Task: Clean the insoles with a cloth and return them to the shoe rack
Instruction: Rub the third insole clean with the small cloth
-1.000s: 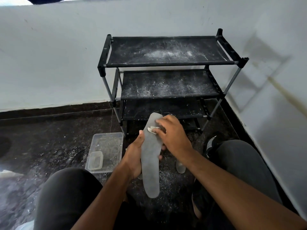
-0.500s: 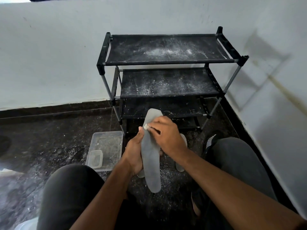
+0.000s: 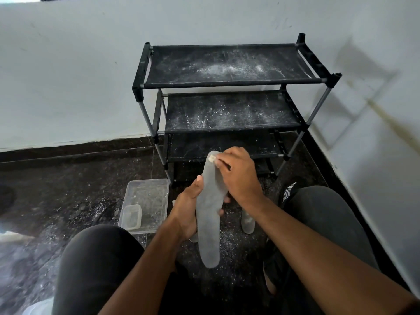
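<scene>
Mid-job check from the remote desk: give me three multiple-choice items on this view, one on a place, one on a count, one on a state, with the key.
1. Where does the clear plastic tub stand?
A. On the floor, left of the shoe rack's foot
B. On the rack's top shelf
C. On the person's lap

2. How many shelves of the shoe rack plainly show white powder?
A. None
B. Two
C. Five

3. What is the left hand doing?
A. Hanging free
B. Gripping the grey insole
C. Lying flat on the floor

Key: 1 A, the tub sits on the dark floor by the rack's left legs. 2 B, the top and second shelves are dusted. 3 B, its fingers wrap the insole's middle while the right hand presses a small white cloth near its top end.
</scene>
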Tool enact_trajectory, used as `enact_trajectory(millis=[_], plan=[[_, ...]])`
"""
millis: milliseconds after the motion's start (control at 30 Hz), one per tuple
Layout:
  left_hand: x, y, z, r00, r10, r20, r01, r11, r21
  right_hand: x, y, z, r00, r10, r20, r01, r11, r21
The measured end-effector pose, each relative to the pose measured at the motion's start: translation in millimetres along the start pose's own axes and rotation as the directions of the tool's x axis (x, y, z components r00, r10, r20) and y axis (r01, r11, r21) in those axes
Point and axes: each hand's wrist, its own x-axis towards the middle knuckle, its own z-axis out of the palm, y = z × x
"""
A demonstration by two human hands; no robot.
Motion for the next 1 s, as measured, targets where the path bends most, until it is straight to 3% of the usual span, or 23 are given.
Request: enact_trajectory(millis=[67, 200, 367, 533, 700, 867, 1000], plan=[[-1.7, -0.3, -0.4, 0.998, 0.025, 0.065, -0.029, 0.997, 0.067, 2.9, 2.9, -2.2, 0.996, 0.075, -0.038, -0.076, 0.997, -0.017], [-2.3, -1.4, -0.2, 0.995, 0.066, 0.07, -0.068, 0.997, 0.036, -7.3, -6.7, 2.0, 0.995, -0.067, 0.073, 0.066, 0.998, 0.011], [-2.0, -0.4, 0.0, 0.993, 0.077, 0.087, -0.081, 0.996, 0.046, 2.0, 6.9, -3.7, 0.99, 0.138, 0.031, -0.137, 0.989, -0.052], [-0.3, 3.6, -8.3, 0.997, 0.071, -0.004, -0.071, 0.996, -0.058, -16.2, -7.5, 0.0, 0.958, -0.09, 0.273, 0.094, 0.996, -0.002], [-3.9, 5.9, -2.4, 0.996, 0.087, 0.004, -0.087, 0.996, -0.02, -1.7, 5.9, -8.2, 0.984, 0.085, 0.158, -0.069, 0.992, -0.106], [-4.7, 8.3, -7.1, 0.989, 0.134, -0.064, -0.135, 0.991, -0.004, -17.1, -9.1, -7.5, 0.926, -0.08, 0.368, 0.086, 0.996, -0.001], [-6.8, 11.2, -4.6, 0.99, 0.124, -0.064, -0.127, 0.99, -0.054, -6.1, 4.3, -8.7, 0.966, 0.045, 0.254, -0.009, 0.99, -0.139]])
